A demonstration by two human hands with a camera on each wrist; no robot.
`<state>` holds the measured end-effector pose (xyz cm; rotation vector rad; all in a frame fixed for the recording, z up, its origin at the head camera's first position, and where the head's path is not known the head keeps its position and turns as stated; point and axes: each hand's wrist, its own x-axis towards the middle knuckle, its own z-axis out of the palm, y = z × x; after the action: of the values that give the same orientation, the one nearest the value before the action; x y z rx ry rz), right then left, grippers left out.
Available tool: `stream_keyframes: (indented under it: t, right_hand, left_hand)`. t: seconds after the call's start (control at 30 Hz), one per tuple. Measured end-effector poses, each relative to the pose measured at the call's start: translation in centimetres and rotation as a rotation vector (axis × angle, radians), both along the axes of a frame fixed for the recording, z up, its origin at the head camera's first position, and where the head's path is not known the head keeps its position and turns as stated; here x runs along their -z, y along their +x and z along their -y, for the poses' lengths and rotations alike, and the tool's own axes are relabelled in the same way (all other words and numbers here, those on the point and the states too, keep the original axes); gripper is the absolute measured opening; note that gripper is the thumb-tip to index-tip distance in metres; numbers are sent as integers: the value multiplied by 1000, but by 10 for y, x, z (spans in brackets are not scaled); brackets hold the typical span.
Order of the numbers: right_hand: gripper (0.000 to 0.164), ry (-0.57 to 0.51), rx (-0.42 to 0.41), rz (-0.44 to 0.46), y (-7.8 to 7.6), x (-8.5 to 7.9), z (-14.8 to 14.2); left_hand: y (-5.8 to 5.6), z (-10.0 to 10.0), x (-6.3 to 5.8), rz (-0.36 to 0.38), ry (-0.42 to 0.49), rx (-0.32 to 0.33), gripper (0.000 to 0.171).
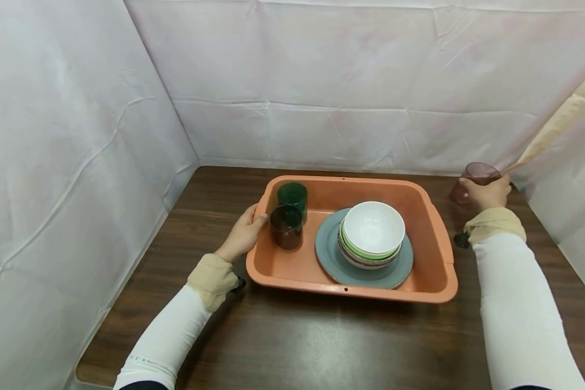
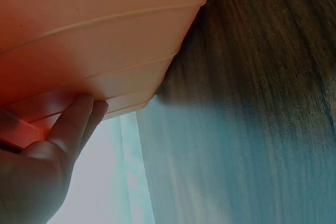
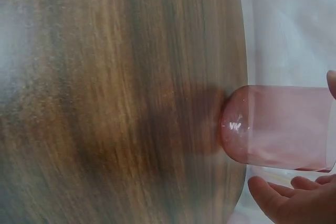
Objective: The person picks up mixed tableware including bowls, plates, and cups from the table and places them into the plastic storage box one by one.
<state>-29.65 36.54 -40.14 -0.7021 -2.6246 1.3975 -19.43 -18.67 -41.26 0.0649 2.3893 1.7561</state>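
Observation:
My left hand (image 1: pixel 244 235) grips the left rim of an orange plastic basin (image 1: pixel 434 238), thumb over the rim and fingers against the outer wall (image 2: pixel 105 40). Far to the right, my right hand (image 1: pixel 489 192) spans a pink transparent glass (image 1: pixel 479 172), thumb on one side and fingers on the other. The right wrist view shows the glass (image 3: pixel 283 127) upright on the table, with a gap between it and the fingertips (image 3: pixel 257 184). Inside the basin's left end stand a green glass (image 1: pixel 292 193) and a dark brown glass (image 1: pixel 286 233).
A stack of bowls, with a white bowl (image 1: pixel 374 227) on top, sits on a grey-blue plate (image 1: pixel 326 254) in the basin. Dark wood table (image 1: pixel 331 346) lies underneath. White cloth (image 1: pixel 341 76) hangs behind the table and along both sides.

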Motion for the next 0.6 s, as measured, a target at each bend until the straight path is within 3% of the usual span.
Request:
stream_keyframes:
  t: [0.3,0.6]
  right_hand:
    - [102,-24,35,8,8,-13,9]
    - [96,-55,90,5,5,-4,-1]
  left_hand:
    - [1,-3,-2,6,20,6,58]
    - [0,-7,-2,14,20,8,58]
